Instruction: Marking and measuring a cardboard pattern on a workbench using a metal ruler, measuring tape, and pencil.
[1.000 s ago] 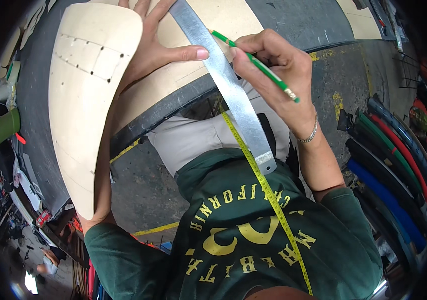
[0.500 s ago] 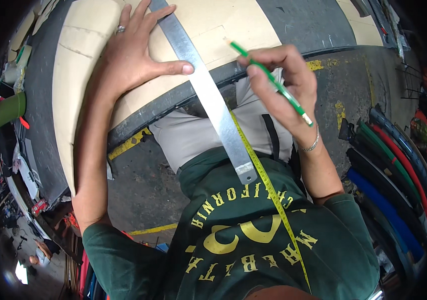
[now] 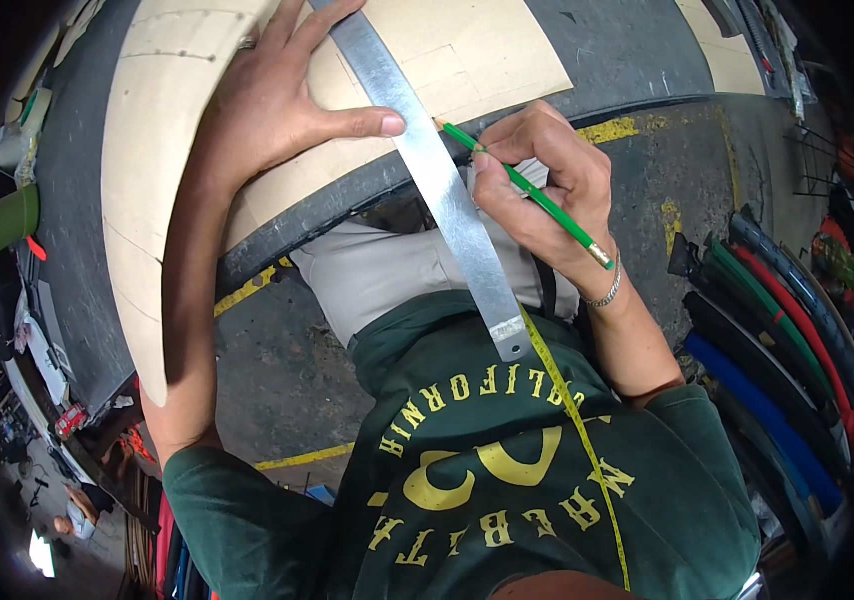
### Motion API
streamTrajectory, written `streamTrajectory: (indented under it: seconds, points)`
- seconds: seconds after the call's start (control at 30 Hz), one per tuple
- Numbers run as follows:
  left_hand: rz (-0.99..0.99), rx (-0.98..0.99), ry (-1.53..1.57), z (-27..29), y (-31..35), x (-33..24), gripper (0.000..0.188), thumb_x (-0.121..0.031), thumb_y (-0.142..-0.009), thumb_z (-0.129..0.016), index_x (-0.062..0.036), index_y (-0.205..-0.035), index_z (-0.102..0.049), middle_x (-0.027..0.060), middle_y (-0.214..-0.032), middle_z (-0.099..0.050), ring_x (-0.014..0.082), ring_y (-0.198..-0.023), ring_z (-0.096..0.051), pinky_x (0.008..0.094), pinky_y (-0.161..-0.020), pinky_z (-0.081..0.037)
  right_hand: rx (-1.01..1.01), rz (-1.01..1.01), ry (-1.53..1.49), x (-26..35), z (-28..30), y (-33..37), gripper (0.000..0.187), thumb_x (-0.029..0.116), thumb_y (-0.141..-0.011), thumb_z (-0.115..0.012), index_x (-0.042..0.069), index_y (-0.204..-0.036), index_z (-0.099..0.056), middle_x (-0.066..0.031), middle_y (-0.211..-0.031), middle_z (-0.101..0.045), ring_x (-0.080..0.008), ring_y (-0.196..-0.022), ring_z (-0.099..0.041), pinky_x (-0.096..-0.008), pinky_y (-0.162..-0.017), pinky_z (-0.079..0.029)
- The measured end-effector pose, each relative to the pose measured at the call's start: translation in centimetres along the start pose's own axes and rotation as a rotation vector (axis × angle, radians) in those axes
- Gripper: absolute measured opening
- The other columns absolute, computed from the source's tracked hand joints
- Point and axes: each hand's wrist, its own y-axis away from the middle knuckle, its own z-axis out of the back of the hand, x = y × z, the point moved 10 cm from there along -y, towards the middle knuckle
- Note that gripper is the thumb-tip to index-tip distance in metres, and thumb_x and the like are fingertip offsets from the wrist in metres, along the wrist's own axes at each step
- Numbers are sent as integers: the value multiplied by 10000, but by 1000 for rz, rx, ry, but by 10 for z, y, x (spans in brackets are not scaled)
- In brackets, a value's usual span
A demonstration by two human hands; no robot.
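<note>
My left hand lies with fingers spread on a tan card sheet, its thumb and fingertips pressing on a long steel ruler. The ruler slants across the sheet and juts past the table edge toward my body. In my right hand is a green pencil, gripped between thumb and fingers. The pencil's point is close to the ruler's right edge, near the sheet's front border. Faint drawn lines show on the sheet. A curved tan card piece lies along my left forearm, covering part of it.
The dark worktable has a curved-looking front edge close to my legs. A yellow measuring tape hangs down my shirt. Rolls of coloured material are stacked on the right. A green roll lies at the far left; a person is in the distance.
The pencil point has come down and left from the open sheet to beside the ruler. Ruler and left hand have shifted slightly right. The curved card piece's lower end has moved.
</note>
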Motion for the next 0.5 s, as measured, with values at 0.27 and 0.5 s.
streamTrajectory:
  seconds: [0.27,0.5]
  points:
    - [5,-44,-13,1,2,4,1285,-799,-547,-850,-177,-1588,-424,318,-1676,-205,575,-1546,-100,686,-1243,-110,12,21,16,5,-2,-3,120,-68,-755,-738,-47,-803,-630,-131,-806,-681,-201,-753,-687,-306,-691,-533]
    - [55,32,-86,-5,-2,4,1300,-821,-548,-835,-197,-1605,-407,309,-1685,-187,565,-1552,-101,667,-1249,-156,26,-2,26,3,-3,-2,107,-68,-751,-734,-47,-782,-634,-131,-799,-683,-206,-755,-688,-313,-695,-537]
